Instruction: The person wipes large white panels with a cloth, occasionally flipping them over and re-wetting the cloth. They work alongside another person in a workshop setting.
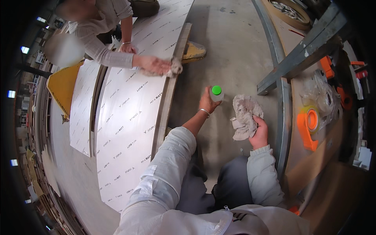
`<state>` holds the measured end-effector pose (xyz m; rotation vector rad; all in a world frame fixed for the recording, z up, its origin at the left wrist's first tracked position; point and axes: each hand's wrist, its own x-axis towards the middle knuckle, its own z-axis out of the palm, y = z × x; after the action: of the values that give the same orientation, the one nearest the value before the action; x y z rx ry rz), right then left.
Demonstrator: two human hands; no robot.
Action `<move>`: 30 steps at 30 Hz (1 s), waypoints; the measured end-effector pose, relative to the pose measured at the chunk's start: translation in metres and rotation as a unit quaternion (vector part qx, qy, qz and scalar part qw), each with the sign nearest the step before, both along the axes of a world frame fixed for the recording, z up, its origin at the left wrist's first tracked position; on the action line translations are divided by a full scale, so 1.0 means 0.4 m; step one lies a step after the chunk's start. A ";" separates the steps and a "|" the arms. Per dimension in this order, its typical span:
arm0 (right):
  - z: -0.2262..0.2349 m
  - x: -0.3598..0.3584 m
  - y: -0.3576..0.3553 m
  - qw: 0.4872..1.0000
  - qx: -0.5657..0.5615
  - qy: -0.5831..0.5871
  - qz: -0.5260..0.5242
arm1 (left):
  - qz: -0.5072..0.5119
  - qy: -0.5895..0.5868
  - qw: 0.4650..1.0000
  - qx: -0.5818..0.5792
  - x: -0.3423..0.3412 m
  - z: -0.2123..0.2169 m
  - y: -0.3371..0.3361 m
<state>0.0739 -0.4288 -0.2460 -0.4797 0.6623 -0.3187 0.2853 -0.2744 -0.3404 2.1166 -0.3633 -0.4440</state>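
Observation:
My left hand is closed around a clear plastic bottle with a bright green cap, held upright over the floor. To its right, my right hand grips a crumpled greyish rag, which hangs loosely from the fingers. The bottle and the rag are apart. Left of my arm lies a large panel under printed white protective film. Across it, a co-worker leans over and presses another rag against the panel's far right edge.
A yellow metal fork juts from under the panel stack. On my right stands a grey steel frame beside a bench with an orange tape dispenser, plastic wrap and a round tray of small parts. Another yellow piece is at left.

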 end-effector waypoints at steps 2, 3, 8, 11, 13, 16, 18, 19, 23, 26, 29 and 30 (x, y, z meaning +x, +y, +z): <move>-0.011 0.007 0.025 1.000 -0.008 -0.004 0.023 | 0.005 -0.005 1.000 -0.013 0.006 -0.010 0.020; -0.001 0.019 0.048 0.999 -0.002 -0.022 0.048 | 0.013 -0.023 1.000 0.002 0.002 -0.021 0.048; 0.058 0.085 0.129 0.984 -0.092 -0.063 0.140 | 0.023 0.035 0.998 0.049 -0.151 -0.009 0.198; 0.099 0.151 0.186 0.948 -0.215 -0.065 0.225 | -0.171 0.239 0.953 -0.069 -0.282 0.137 0.390; 0.107 0.220 0.298 0.890 -0.311 -0.092 0.320 | -0.155 0.249 0.955 -0.042 -0.395 0.341 0.620; 0.051 0.320 0.482 0.726 -0.565 -0.179 0.349 | 0.297 0.272 0.901 -0.159 -0.628 0.540 0.923; 0.038 0.374 0.586 0.554 -0.758 -0.214 0.269 | 0.484 0.095 0.864 -0.099 -0.792 0.677 1.033; 0.031 0.397 0.621 0.504 -0.785 -0.236 0.270 | 0.535 0.044 0.841 -0.069 -0.865 0.736 1.065; -0.044 0.343 0.768 0.350 -0.815 -0.350 0.303 | 0.625 -0.045 0.776 -0.074 -1.055 0.894 1.071; -0.061 0.224 0.906 0.312 -0.729 -0.483 0.371 | 0.604 -0.086 0.789 -0.070 -1.039 0.941 1.033; -0.045 0.200 0.984 0.237 -0.689 -0.520 0.444 | 0.524 -0.091 0.841 -0.097 -0.937 0.936 0.963; -0.040 0.204 0.993 0.207 -0.678 -0.538 0.456 | 0.494 -0.077 0.859 -0.108 -0.904 0.936 0.935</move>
<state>0.1556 -0.0314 -0.2620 -1.9520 -1.6983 0.1049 -0.0765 0.0997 0.0339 1.8249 0.5703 0.3605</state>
